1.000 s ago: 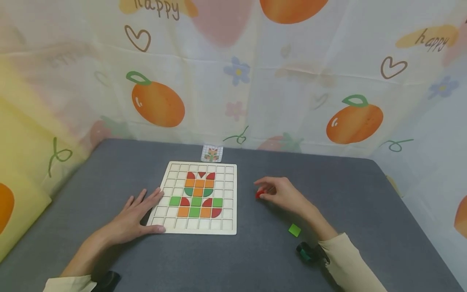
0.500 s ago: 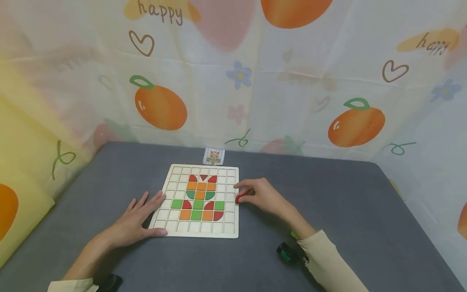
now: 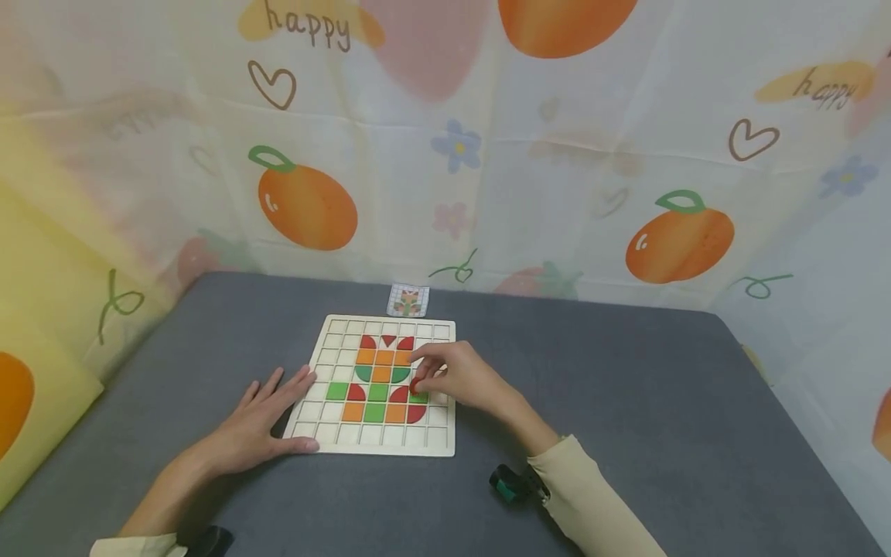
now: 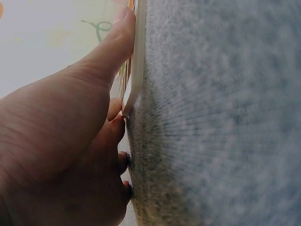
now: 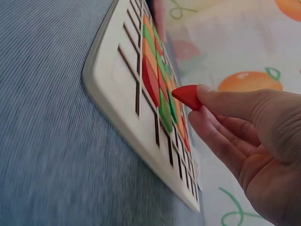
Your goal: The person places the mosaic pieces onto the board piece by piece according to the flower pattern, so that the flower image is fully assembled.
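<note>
A white gridded board (image 3: 438, 441) lies on the table, bearing a flower-like pattern of red, orange and green tiles. My left hand (image 3: 261, 425) rests on the board's left edge, fingers spread and thumb at the near left corner. Over the right part of the pattern, my right hand (image 3: 459, 375) pinches a red tile between thumb and fingers. The right wrist view shows this red tile (image 5: 188, 96) with a pointed end, held above the board's surface. Beneath it in the head view, the green square tile (image 3: 418, 398) on the right is partly covered.
A small pattern card (image 3: 408, 300) lies behind the board, showing a similar flower on a grid. Grey cloth covers the table (image 3: 626, 402). A printed curtain (image 3: 543, 186) hangs along the back. A dark wrist device (image 3: 511, 483) is at the right sleeve.
My right hand has moved left with the red tile, from beside the board to over its pattern. A loose green square tile is now hidden from view. My left hand stays on the board.
</note>
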Available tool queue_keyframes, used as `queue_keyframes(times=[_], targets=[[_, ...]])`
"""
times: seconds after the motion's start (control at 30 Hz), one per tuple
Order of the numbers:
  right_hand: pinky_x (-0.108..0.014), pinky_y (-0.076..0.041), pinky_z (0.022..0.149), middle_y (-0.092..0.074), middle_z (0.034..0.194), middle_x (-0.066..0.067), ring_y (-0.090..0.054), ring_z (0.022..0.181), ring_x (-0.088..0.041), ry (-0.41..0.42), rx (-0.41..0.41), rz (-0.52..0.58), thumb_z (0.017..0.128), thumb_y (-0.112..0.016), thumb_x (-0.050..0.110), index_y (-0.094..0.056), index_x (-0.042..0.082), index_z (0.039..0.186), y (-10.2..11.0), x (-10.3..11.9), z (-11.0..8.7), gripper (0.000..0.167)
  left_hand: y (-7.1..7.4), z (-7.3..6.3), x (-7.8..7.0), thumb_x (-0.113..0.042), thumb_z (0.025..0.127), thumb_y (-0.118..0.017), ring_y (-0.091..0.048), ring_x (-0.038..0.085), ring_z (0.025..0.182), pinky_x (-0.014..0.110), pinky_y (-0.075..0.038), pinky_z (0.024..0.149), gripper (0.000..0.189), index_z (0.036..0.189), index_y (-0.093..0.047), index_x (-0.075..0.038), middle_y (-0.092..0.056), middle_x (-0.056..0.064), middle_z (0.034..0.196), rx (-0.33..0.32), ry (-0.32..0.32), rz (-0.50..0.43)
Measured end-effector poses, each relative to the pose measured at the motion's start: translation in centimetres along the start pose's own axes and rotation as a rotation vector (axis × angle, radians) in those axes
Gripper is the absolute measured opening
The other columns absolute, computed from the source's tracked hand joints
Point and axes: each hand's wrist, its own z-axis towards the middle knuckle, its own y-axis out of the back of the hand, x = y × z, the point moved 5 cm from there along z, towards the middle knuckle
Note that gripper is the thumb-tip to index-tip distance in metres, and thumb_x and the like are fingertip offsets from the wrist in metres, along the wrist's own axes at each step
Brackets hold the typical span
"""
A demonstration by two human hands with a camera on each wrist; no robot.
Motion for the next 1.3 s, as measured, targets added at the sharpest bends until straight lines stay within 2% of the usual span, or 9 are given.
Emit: queue_keyframes(times=[0.23, 0.53, 0.73, 1.03, 1.3], targets=[[-0.02, -0.05, 0.069, -0.071, 0.085, 0.001, -0.064, 0.08, -0.006, 0.023, 0.034, -0.012, 0.084, -0.078, 0.007, -0.068, 0.001, 0.119, -1.5, 1.3, 1.8, 0.037, 0.0, 0.0, 0.0, -0.062, 0.073, -0.075, -0.005, 0.052, 0.144, 0.069, 0.0, 0.11, 0.106, 0.154, -0.031, -0.008, -0.022, 0.019, 0.16, 0.0, 0.002, -0.004], [-0.016, -0.05, 0.071, -0.072, 0.084, 0.004, -0.064, 0.077, 0.0, -0.004, 0.079, 0.029, 0.084, -0.078, 0.009, -0.07, 0.003, 0.118, -4.0, 3.2, 3.6, 0.036, -0.3, 0.2, 0.0, -0.062, 0.074, -0.074, -0.005, 0.053, 0.144, 0.069, 0.0, 0.11, 0.106, 0.154, -0.031, -0.009, -0.022, 0.019, 0.16, 0.013, 0.002, 0.006], [-0.011, -0.048, 0.073, -0.072, 0.083, 0.007, -0.062, 0.075, 0.006, 0.027, 0.103, -0.017, 0.084, -0.078, 0.012, -0.07, 0.005, 0.118, -5.7, 4.4, 4.9, 0.035, -0.1, 0.1, -0.1, -0.061, 0.075, -0.074, -0.004, 0.053, 0.144, 0.069, 0.001, 0.11, 0.105, 0.154, -0.03, -0.009, -0.021, 0.018, 0.16, 0.012, -0.005, -0.002], [-0.008, -0.046, 0.072, -0.074, 0.088, 0.005, -0.062, 0.077, 0.007, 0.043, 0.144, -0.081, 0.087, -0.074, 0.01, -0.071, 0.007, 0.118, -7.8, 5.4, 6.1, 0.031, 0.0, 0.0, -0.1, -0.059, 0.076, -0.075, -0.006, 0.053, 0.144, 0.069, 0.0, 0.11, 0.103, 0.154, -0.03, -0.01, -0.022, 0.017, 0.16, 0.006, -0.031, 0.002], [-0.007, -0.046, 0.071, -0.074, 0.092, 0.005, -0.062, 0.078, 0.006, 0.056, 0.139, -0.151, 0.088, -0.074, 0.009, -0.072, 0.008, 0.115, -8.4, 5.5, 6.5, 0.028, -0.1, 0.1, 0.2, -0.06, 0.076, -0.074, -0.005, 0.052, 0.144, 0.069, 0.002, 0.11, 0.104, 0.155, -0.028, -0.01, -0.02, 0.016, 0.161, 0.011, -0.014, -0.001]])
